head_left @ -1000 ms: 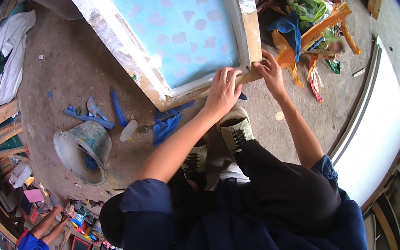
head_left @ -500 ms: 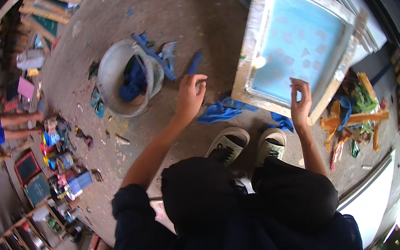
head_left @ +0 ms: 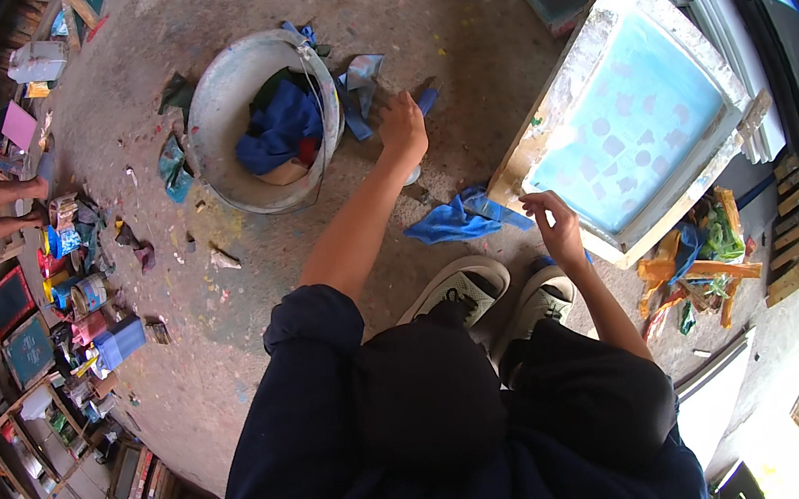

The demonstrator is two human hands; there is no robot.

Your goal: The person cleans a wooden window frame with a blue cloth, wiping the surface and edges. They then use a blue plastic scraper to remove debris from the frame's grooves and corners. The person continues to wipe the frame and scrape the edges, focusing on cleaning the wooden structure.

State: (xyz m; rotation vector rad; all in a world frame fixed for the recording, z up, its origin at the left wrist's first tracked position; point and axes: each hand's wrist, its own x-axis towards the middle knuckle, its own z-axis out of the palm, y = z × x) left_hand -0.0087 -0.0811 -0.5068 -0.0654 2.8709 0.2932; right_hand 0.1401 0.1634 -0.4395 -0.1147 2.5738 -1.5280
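My left hand [head_left: 403,130] is stretched forward over the floor, back upward, between a pale bucket and a framed screen. Its fingers look loosely bent and apart, with the tips partly hidden. A blue cloth strip [head_left: 427,100] lies just beside them, and a small pale thing I cannot make out [head_left: 413,175] shows by the wrist. My right hand [head_left: 556,227] hovers at the screen's near left edge, thumb and fingers curved with a gap and nothing between them. The screen [head_left: 625,124] has a worn, paint-smeared wooden frame and light-blue mesh with grey shapes; it stands tilted.
The bucket [head_left: 207,164] holds dark blue cloth. A blue rag [head_left: 456,222] lies before my shoes [head_left: 470,286]. Orange wood scraps and wrappers [head_left: 694,266] are at the right. Paint containers [head_left: 87,291] and a person's bare legs [head_left: 5,205] are at the left.
My left hand has moved forward and right, farther over the floor. My right hand has drawn back from over the mesh to the frame's near left edge. The view has shifted.
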